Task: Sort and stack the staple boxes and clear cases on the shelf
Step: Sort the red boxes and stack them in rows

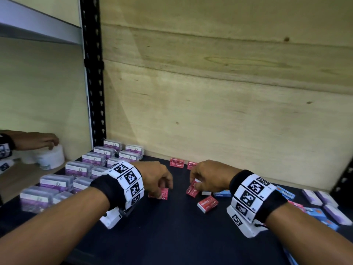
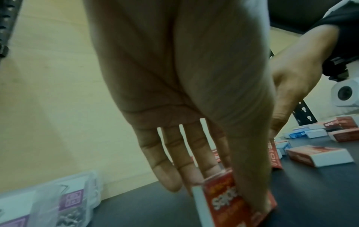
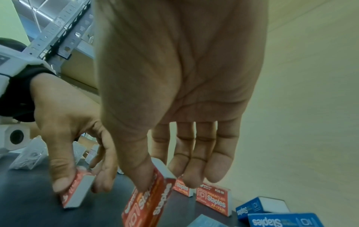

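Note:
My left hand (image 1: 165,188) pinches a red staple box (image 1: 163,194) between thumb and fingers, its lower edge at the dark shelf (image 1: 172,236); the left wrist view shows this box (image 2: 233,204) under my thumb. My right hand (image 1: 196,183) grips another red staple box (image 1: 192,189), tilted, seen close in the right wrist view (image 3: 147,204). Two red boxes (image 1: 176,162) (image 1: 191,165) stand against the back wall. One more red box (image 1: 207,204) lies loose near my right wrist. Clear cases (image 1: 80,169) with purple labels sit in rows at the left.
Blue staple boxes (image 1: 222,194) and more purple-labelled cases (image 1: 324,199) lie scattered at the right. Another person's hand (image 1: 38,140) rests on a white roll (image 1: 51,157) on the neighbouring shelf, past the black upright post (image 1: 95,92). A wooden panel (image 1: 229,92) closes the back.

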### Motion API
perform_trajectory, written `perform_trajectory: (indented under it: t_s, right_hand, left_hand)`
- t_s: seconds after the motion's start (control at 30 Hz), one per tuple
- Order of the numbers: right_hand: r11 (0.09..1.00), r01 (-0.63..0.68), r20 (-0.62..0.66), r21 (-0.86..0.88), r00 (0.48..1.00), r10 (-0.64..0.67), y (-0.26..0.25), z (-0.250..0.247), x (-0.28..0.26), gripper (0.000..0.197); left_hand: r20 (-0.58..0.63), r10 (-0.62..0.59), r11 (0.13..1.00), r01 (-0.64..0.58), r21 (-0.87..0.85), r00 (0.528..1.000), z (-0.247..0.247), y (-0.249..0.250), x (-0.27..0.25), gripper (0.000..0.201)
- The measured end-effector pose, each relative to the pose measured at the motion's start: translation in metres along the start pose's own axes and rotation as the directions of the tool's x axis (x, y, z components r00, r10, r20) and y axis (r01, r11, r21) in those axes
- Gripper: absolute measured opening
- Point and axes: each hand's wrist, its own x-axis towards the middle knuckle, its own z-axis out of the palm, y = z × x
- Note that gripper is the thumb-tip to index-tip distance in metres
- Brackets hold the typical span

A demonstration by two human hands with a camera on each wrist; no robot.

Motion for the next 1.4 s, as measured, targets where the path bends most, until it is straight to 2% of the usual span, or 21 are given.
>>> perform_trajectory:
  t_s: [0.13, 0.2, 0.33, 0.47, 0.6, 0.83, 1.17, 1.4]
  right_hand:
    - [0.997, -0.079, 0.049, -0.021, 0.996, 0.08, 0.008, 0.0, -0.002, 0.014]
    - [0.994, -0.103, 0.068, -0.032, 0.992, 0.105, 0.013, 0.0, -0.003, 0.016]
    - [0.99, -0.127, 0.01, 0.059, 0.992, 0.127, 0.021, -0.007, 0.0, 0.016]
    - [0.987, -0.158, -0.084, 0.026, 0.984, 0.16, 0.024, -0.013, 0.012, 0.021]
    - [0.981, -0.193, -0.095, -0.006, 0.977, 0.191, 0.027, -0.012, 0.026, 0.017]
    - [0.98, -0.195, -0.045, -0.044, 0.98, 0.193, 0.031, -0.006, 0.045, 0.02]
    - [0.982, -0.188, 0.021, -0.018, 0.982, 0.189, 0.034, 0.001, 0.05, 0.021]
    - [0.98, -0.196, 0.069, -0.017, 0.978, 0.197, 0.035, -0.005, 0.05, 0.025]
  left_hand:
    - [-0.027, 0.023, 0.997, -0.021, 0.068, 0.999, -0.007, 0.004, 0.005, 0.053]
    - [-0.068, 0.029, 0.999, -0.027, 0.039, 0.997, -0.012, 0.002, 0.008, 0.053]
    - [-0.211, 0.002, 0.995, -0.024, -0.1, 0.977, -0.018, -0.004, 0.02, 0.031]
    - [-0.295, -0.066, 0.985, 0.016, -0.17, 0.953, -0.017, -0.011, 0.036, 0.019]
    - [-0.269, -0.122, 0.978, 0.07, -0.195, 0.955, -0.011, -0.017, 0.053, 0.016]
    - [-0.214, -0.171, 0.979, 0.141, -0.149, 0.962, -0.004, -0.027, 0.071, 0.026]
    - [-0.18, -0.163, 0.987, 0.163, -0.014, 0.97, -0.009, -0.031, 0.083, 0.023]
    - [-0.188, -0.162, 0.98, 0.179, 0.081, 0.969, -0.009, -0.027, 0.088, 0.03]
